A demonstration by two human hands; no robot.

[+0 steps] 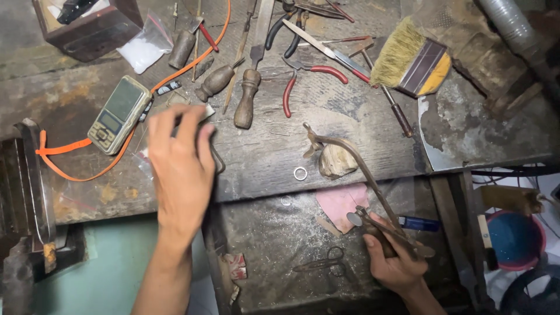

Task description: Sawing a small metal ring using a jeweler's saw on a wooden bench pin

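My right hand point(392, 256) grips the dark handle of a jeweller's saw point(361, 169) whose metal frame arches up to the bench edge. A small silver ring point(300, 173) lies on the worn wooden bench point(262, 157) just left of the saw's tip, beside a pale stone-like lump point(337, 161). My left hand point(179, 166) reaches palm down over the bench, fingers apart, over a small clear plastic bag; whether it grips anything is hidden. A pocket scale point(119, 114) sits just left of it.
Wooden-handled files point(246, 98), red-handled pliers point(309, 73), a flat paintbrush point(409, 58) and an orange cord point(87, 169) lie on the bench. A lower tray holds scissors point(324, 263), a pink cloth point(341, 201) and metal dust. A blue bucket point(516, 240) stands at the right.
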